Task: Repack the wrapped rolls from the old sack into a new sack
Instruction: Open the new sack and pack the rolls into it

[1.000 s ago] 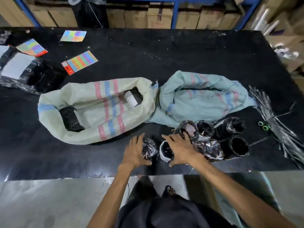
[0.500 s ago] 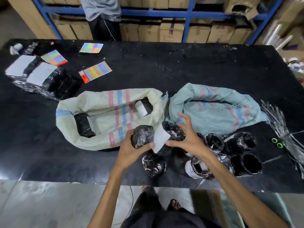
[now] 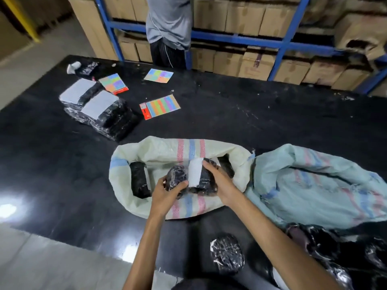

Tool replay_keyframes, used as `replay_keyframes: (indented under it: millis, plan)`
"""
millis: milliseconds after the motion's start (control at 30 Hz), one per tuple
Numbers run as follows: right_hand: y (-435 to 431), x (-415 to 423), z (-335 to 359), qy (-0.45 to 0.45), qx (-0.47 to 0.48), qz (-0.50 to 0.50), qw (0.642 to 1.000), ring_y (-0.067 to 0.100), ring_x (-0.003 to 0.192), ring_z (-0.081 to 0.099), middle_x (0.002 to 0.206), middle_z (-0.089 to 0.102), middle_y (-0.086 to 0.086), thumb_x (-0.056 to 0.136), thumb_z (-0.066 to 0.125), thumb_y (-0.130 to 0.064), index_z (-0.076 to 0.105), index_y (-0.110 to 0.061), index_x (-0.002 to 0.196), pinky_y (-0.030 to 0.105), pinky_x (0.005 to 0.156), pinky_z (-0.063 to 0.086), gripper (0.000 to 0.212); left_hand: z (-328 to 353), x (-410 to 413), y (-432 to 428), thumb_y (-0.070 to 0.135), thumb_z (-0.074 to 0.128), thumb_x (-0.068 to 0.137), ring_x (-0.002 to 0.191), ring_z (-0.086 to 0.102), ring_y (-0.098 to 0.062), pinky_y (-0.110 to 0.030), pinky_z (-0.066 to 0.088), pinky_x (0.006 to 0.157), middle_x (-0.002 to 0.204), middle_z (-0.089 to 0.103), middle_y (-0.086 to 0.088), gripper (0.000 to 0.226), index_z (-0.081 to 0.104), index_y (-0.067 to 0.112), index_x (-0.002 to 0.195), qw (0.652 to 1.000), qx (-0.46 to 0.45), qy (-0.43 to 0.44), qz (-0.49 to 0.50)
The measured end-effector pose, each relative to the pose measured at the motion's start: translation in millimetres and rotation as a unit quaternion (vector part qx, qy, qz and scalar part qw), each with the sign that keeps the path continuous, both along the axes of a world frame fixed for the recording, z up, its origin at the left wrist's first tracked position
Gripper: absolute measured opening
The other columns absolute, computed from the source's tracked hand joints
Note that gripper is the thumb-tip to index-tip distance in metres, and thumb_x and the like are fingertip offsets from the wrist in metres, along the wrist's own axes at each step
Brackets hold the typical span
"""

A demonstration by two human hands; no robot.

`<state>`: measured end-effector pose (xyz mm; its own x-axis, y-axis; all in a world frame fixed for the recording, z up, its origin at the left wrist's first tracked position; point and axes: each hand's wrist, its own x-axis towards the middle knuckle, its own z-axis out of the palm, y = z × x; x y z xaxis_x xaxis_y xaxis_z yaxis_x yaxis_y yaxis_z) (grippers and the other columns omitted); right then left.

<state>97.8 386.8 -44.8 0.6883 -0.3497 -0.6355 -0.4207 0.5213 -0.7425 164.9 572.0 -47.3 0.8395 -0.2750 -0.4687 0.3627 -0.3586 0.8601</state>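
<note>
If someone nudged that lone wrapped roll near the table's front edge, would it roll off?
Possibly: the lone roll looks round and sits close to the table edge. Its glossy, crinkled film probably makes it slippery to grip.

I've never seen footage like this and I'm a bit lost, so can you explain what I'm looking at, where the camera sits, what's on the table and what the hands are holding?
There is no machine here: a person works with bare hands. Every picture comes from one camera worn on their head, looking down. The left hand and right hand together hold black wrapped rolls with a white label over the open cream sack, where another roll lies. Beside it on the black table lies a pale blue sack, with more rolls at the near edge. Farther off are colourful cards and wrapped bundles.
</note>
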Motion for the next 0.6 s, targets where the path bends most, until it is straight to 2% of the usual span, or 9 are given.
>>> replay_keyframes:
  millis: [33,100,133,200,300,433,500,567,600]
  plan:
    - [-3,10,-3,0.014,-0.025,0.013,0.999,0.019,0.109,0.07,0.123,0.071,0.001,0.051,0.087,-0.072,0.056,-0.026,0.133,0.041,0.089,0.059,0.099,-5,9,-2,0.045,0.089,0.064,0.1,0.07,-0.014,-0.034,0.056,0.092,0.112,0.072,0.003,0.07,0.058,0.024,0.123,1.0,0.02,-0.013,0.003]
    - [-10,34,-12,0.06,-0.113,0.076,0.989,0.017,0.119,0.06,0.139,0.059,0.0,0.069,0.077,-0.07,0.037,-0.02,0.147,0.033,0.093,0.052,0.1,-20,34,-9,0.041,0.089,0.066,0.112,0.063,-0.022,-0.034,0.05,0.098,0.123,0.064,-0.002,0.08,0.05,0.017,0.133,0.994,0.093,-0.065,-0.006]
    - [-14,42,-16,0.093,-0.164,0.114,0.975,0.02,0.126,0.054,0.147,0.05,0.001,0.082,0.068,-0.067,0.024,-0.018,0.153,0.032,0.098,0.047,0.097,-26,43,-13,0.041,0.089,0.067,0.121,0.057,-0.028,-0.035,0.047,0.102,0.131,0.058,-0.009,0.087,0.046,0.012,0.138,0.985,0.14,-0.1,-0.019]
    - [-20,61,-35,0.152,-0.268,0.187,0.933,0.029,0.141,0.04,0.158,0.035,0.009,0.091,0.054,-0.068,0.008,-0.014,0.158,0.037,0.111,0.039,0.097,-39,61,-21,0.042,0.088,0.067,0.136,0.04,-0.039,-0.041,0.038,0.11,0.144,0.043,-0.022,0.097,0.039,0.008,0.143,0.958,0.241,-0.146,-0.054]
    - [-17,82,-50,0.227,-0.379,0.246,0.863,0.04,0.143,0.033,0.157,0.028,0.023,0.091,0.046,-0.072,0.012,-0.008,0.156,0.048,0.114,0.034,0.097,-54,77,-27,0.051,0.085,0.066,0.145,0.026,-0.043,-0.047,0.032,0.115,0.151,0.033,-0.028,0.101,0.035,0.01,0.143,0.929,0.324,-0.161,-0.085]
    - [-2,97,-57,0.295,-0.489,0.25,0.782,0.044,0.133,0.037,0.148,0.032,0.026,0.096,0.04,-0.068,0.021,-0.007,0.15,0.054,0.106,0.036,0.084,-76,88,-27,0.066,0.068,0.079,0.145,0.025,-0.044,-0.047,0.026,0.117,0.154,0.028,-0.031,0.098,0.031,0.006,0.148,0.886,0.4,-0.2,-0.12]
    - [4,99,-71,0.3,-0.538,0.258,0.744,0.044,0.13,0.036,0.143,0.033,0.026,0.097,0.039,-0.066,0.027,-0.013,0.145,0.057,0.105,0.035,0.072,-89,89,-27,0.065,0.069,0.08,0.148,0.022,-0.043,-0.045,0.022,0.12,0.156,0.026,-0.03,0.104,0.025,0.005,0.152,0.859,0.435,-0.213,-0.164]
    - [9,96,-81,0.298,-0.571,0.269,0.717,0.042,0.128,0.034,0.14,0.032,0.025,0.097,0.04,-0.063,0.031,-0.016,0.14,0.057,0.102,0.035,0.064,-97,85,-26,0.068,0.063,0.082,0.145,0.026,-0.043,-0.047,0.02,0.121,0.155,0.028,-0.031,0.105,0.023,0.003,0.154,0.839,0.453,-0.231,-0.191]
    - [11,95,-86,0.294,-0.582,0.269,0.709,0.041,0.126,0.033,0.139,0.032,0.024,0.098,0.041,-0.062,0.032,-0.016,0.139,0.055,0.1,0.035,0.062,-100,84,-26,0.069,0.057,0.084,0.14,0.034,-0.044,-0.05,0.025,0.118,0.15,0.035,-0.033,0.1,0.028,0.001,0.152,0.833,0.453,-0.251,-0.193]
